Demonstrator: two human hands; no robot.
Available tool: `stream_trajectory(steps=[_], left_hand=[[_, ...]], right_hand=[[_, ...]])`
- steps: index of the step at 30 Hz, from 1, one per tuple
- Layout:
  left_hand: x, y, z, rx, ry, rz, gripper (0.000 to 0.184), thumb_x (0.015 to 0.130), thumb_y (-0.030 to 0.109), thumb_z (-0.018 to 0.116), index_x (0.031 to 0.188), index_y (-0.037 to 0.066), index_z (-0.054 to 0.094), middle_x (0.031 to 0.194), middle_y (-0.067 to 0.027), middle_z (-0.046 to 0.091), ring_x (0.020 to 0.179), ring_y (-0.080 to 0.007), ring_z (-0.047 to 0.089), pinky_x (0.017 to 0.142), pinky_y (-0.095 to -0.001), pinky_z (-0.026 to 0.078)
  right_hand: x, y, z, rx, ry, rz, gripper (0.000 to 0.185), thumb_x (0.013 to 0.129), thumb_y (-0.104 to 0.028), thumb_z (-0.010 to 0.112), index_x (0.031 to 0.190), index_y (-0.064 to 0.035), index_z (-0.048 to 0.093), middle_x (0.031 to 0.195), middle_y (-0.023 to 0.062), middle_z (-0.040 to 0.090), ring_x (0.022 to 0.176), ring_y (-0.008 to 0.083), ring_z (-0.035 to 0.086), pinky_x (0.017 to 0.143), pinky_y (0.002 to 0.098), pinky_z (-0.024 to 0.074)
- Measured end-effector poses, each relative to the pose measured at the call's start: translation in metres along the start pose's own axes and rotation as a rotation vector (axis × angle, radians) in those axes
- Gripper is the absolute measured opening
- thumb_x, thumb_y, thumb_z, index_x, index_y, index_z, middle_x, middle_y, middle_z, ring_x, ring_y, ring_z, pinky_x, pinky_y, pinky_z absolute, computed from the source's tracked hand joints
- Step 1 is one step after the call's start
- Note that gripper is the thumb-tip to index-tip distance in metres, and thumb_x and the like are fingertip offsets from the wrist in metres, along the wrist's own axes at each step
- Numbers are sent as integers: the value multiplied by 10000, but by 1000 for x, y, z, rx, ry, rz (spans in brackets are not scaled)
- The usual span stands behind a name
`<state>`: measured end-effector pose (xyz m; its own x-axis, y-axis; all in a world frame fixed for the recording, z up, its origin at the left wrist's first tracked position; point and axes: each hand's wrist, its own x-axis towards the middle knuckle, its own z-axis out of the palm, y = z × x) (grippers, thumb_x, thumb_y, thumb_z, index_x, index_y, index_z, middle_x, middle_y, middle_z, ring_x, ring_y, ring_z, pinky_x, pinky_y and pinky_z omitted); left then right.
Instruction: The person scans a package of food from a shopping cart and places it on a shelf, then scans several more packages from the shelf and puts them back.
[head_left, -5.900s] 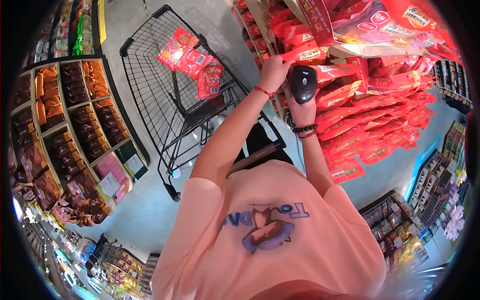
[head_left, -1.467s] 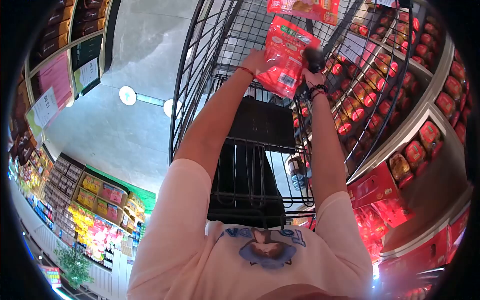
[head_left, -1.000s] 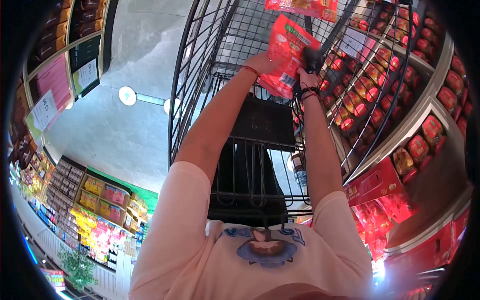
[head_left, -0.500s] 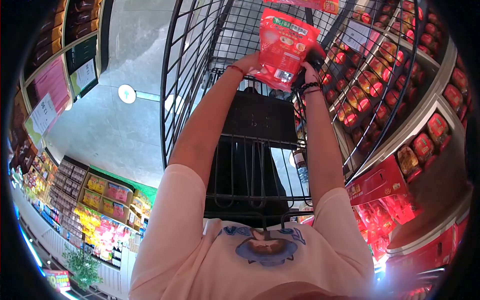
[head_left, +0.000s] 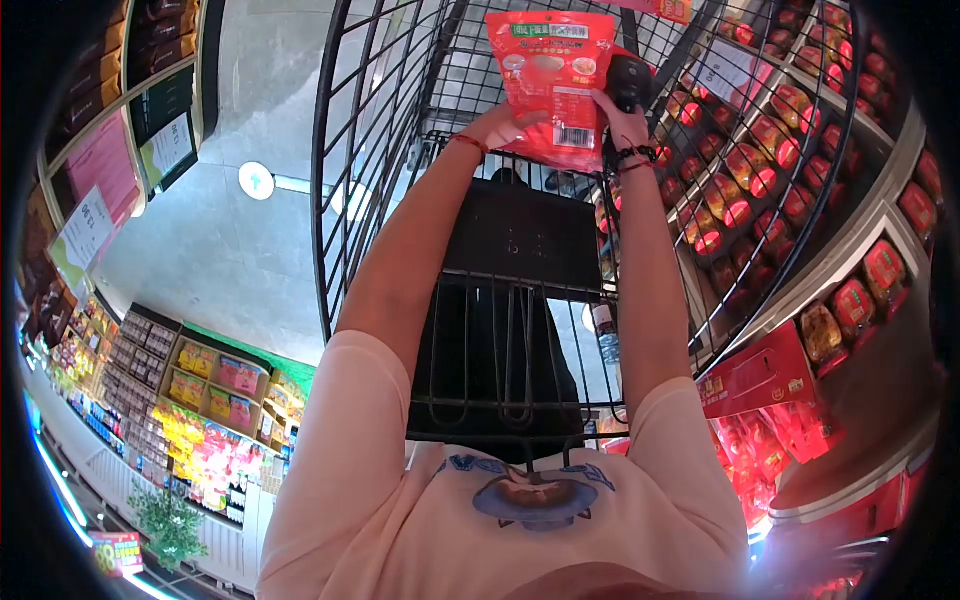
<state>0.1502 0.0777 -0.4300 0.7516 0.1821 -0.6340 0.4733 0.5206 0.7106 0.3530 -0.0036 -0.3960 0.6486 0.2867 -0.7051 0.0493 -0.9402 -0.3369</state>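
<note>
Over the black wire shopping cart, a red printed bag hangs upright, its barcode near the lower edge. My left hand grips the bag's lower left side, with a red string on the wrist. My right hand, with dark beads on the wrist, is wrapped round a black handheld scanner at the bag's right edge, and its fingers touch the bag. Another red bag lies partly in view farther up in the cart.
Shelves of red and gold packages stand right of the cart, with a price card. A red carton sits lower right. Brown packages and a price card are at the left.
Earlier, both hands were at the red bags on the shelf. Since then the view has moved to the cart, and the held bag has turned from tilted to nearly upright, facing me.
</note>
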Motion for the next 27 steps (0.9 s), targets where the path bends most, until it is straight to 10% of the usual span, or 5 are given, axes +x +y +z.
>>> stream_trajectory(steps=[5,13,17,22,27], left_hand=[[-2,-5,0,-53,-17,231,461,804,325,572,1158,49,463,1097,-61,540,982,-158,500,864,-309,376],[-9,23,-6,-60,-52,34,509,830,378,516,1199,42,419,1125,-69,523,997,-153,506,879,-309,379],[-9,46,0,-440,34,-165,592,855,467,411,1219,1,387,1155,-78,507,988,-157,518,875,-298,383],[-52,128,6,-208,161,-283,648,827,558,361,1151,6,457,1044,-110,571,905,-176,562,783,-296,435],[-91,191,28,-395,44,54,602,864,497,339,1206,3,383,1085,-94,538,959,-165,528,829,-288,415]], right_hand=[[15,7,6,24,-35,-71,740,520,-528,721,1026,-15,550,958,136,604,911,253,569,803,342,431],[-7,-36,-25,29,-57,-189,653,568,-490,725,968,8,592,908,110,629,837,178,597,746,297,449],[-16,-57,-37,111,-79,-280,563,574,-444,731,939,-38,591,857,105,637,817,245,606,720,330,460],[-89,-135,-88,-48,69,-376,477,603,-371,707,961,-80,587,853,137,629,835,301,595,718,364,467],[-177,-186,-164,-30,223,-550,487,629,-377,671,973,-49,566,831,177,616,820,340,582,695,394,472]])
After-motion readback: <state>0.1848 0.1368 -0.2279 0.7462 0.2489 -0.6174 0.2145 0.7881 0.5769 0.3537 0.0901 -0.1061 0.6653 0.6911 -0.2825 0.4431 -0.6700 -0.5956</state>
